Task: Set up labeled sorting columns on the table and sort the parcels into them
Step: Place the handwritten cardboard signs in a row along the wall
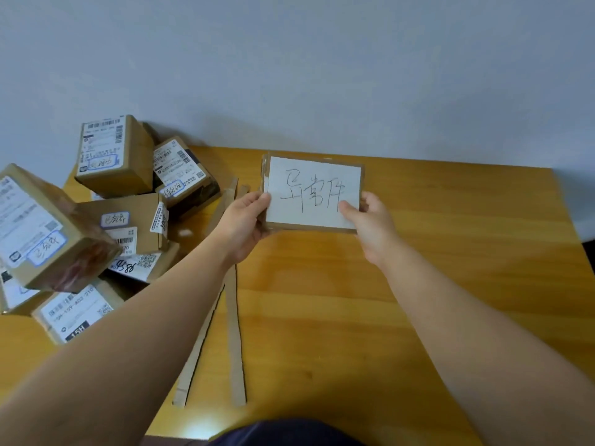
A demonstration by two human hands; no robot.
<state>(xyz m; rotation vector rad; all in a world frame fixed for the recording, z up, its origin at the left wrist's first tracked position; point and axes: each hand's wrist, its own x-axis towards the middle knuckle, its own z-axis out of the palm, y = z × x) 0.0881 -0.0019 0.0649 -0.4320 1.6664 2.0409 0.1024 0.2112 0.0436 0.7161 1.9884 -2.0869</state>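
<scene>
Two cardboard strips (234,333) lie nearest on the wooden surface (418,284), crossed by the left forearm. Beyond, the left hand (244,220) and right hand (370,226) each pinch a side edge of one handwritten label card (314,191), fingers (349,210) closed on it. At the left, at least six parcels (116,156) lie heaped.

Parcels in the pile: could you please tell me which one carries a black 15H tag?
The frontmost parcel, lowest of the pile in the view; no other parcel's visible label shows such a tag.
</scene>
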